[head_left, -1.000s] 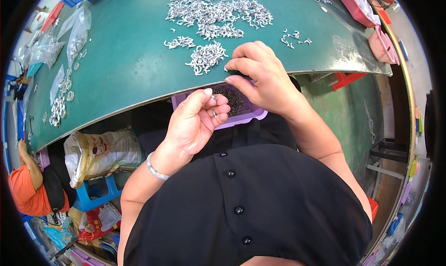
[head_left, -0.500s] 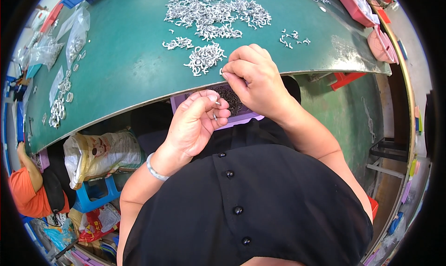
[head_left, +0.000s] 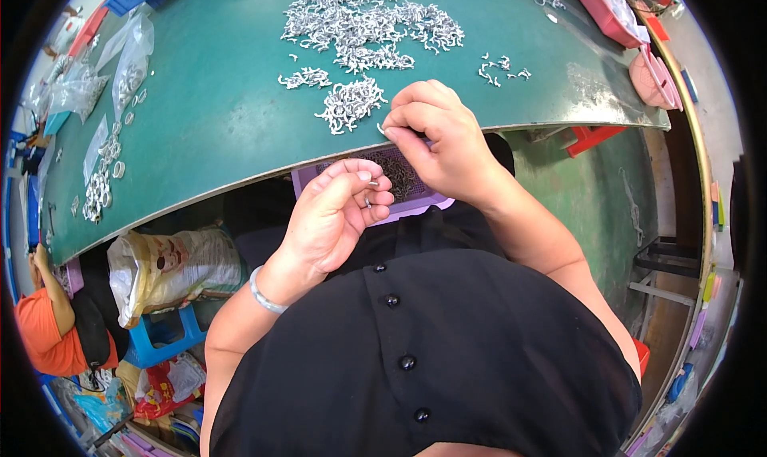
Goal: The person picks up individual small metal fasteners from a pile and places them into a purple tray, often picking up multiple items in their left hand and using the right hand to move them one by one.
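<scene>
Presently, findings as observed from the head view:

Left hand: the left hand (head_left: 335, 217) is curled below the table edge, fingers bent inward, thumb and forefinger pinching a small metal piece (head_left: 370, 187); the piece is too small to identify further.

Right hand: the right hand (head_left: 439, 133) sits at the near edge of the green table (head_left: 216, 97), fingertips (head_left: 393, 128) drawn together in a pinch; a small pale item shows at the tips, but whether it is gripped cannot be told.

Purple tray: a shallow purple tray (head_left: 415, 209) lies below the table edge, between and under the two hands, holding a dark mass of fine parts; the right hand covers part of it.

Near pile: a small heap of silver clips (head_left: 349, 105) lies on the table just beside the right hand's fingertips.

Main pile: a larger spread of silver clips (head_left: 367, 17) lies farther up the table, well apart from the hands.

Wrist: a pale bracelet (head_left: 264, 293) circles the left wrist.

Surroundings: clear plastic bags (head_left: 128, 57) rest at the table's left; a printed sack (head_left: 172, 269) stands beneath the table; pink trays (head_left: 651, 77) sit at the right rim; another person in an orange sleeve (head_left: 44, 333) is at the lower left.
</scene>
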A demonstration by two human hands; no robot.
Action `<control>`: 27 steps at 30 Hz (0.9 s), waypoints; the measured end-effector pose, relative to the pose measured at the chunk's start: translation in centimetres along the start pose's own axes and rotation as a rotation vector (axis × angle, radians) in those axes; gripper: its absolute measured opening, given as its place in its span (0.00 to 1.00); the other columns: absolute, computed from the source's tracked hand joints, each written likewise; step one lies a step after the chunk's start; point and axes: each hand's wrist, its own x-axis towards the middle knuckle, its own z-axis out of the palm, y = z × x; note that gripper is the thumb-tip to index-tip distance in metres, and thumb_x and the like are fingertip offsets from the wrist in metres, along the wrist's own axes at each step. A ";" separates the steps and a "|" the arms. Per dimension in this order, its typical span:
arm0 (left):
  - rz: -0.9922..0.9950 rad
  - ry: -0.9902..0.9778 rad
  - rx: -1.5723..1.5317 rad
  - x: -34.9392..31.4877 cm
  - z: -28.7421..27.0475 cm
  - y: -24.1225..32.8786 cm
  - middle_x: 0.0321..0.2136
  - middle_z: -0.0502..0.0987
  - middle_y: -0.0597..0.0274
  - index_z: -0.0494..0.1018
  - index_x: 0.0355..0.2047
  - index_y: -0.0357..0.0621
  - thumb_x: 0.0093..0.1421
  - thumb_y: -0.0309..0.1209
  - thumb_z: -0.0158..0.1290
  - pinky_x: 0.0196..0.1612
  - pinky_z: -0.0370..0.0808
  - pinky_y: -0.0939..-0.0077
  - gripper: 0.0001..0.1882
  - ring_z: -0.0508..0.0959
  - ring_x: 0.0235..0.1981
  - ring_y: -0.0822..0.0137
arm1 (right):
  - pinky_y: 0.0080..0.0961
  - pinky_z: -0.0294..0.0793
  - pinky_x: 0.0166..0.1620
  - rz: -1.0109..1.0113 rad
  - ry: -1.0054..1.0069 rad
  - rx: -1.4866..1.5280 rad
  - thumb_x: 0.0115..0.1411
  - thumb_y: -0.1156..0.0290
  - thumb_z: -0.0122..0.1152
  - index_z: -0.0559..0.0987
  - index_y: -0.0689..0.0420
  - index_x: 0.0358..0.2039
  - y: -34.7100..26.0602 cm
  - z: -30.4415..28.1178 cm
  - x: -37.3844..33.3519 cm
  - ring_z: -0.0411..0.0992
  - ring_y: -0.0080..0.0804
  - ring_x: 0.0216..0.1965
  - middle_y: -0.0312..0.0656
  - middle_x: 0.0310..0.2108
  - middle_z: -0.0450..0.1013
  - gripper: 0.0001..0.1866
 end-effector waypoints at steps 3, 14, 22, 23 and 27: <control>-0.011 -0.006 0.014 0.1 -0.2 0.0 0.30 0.74 0.59 0.68 0.36 0.38 0.60 0.26 0.44 0.35 0.73 0.76 0.06 0.74 0.29 0.69 | 0.29 0.64 0.38 0.020 -0.013 0.182 0.47 0.80 0.59 0.74 0.59 0.24 0.4 -1.1 -0.2 0.66 0.36 0.32 0.37 0.28 0.69 0.03; -0.042 0.007 0.029 0.2 0.1 -0.2 0.30 0.73 0.58 0.67 0.36 0.36 0.59 0.24 0.42 0.34 0.73 0.76 0.07 0.74 0.29 0.69 | 0.29 0.66 0.36 -0.101 -0.006 0.111 0.46 0.80 0.60 0.74 0.59 0.25 1.2 -3.2 -0.7 0.66 0.38 0.30 0.39 0.28 0.69 0.05; -0.062 0.002 0.024 0.4 0.0 -0.2 0.31 0.73 0.57 0.67 0.36 0.36 0.59 0.24 0.41 0.34 0.74 0.76 0.08 0.74 0.29 0.68 | 0.30 0.65 0.35 -0.077 0.079 -0.127 0.46 0.80 0.60 0.74 0.58 0.25 3.5 -5.8 -0.9 0.66 0.39 0.30 0.40 0.28 0.69 0.05; -0.061 0.008 0.029 0.4 -0.1 -0.2 0.31 0.73 0.56 0.68 0.36 0.36 0.59 0.24 0.41 0.34 0.74 0.76 0.08 0.74 0.30 0.67 | 0.30 0.64 0.35 -0.068 0.069 -0.144 0.47 0.79 0.59 0.74 0.58 0.24 3.7 -6.1 -0.9 0.66 0.39 0.31 0.40 0.28 0.69 0.04; -0.054 0.028 0.056 0.1 -0.2 -0.3 0.31 0.73 0.57 0.68 0.36 0.37 0.59 0.24 0.41 0.34 0.73 0.76 0.08 0.74 0.29 0.68 | 0.30 0.63 0.37 -0.044 0.036 -0.244 0.47 0.78 0.60 0.74 0.58 0.24 4.9 -7.0 -1.4 0.66 0.38 0.32 0.39 0.28 0.69 0.03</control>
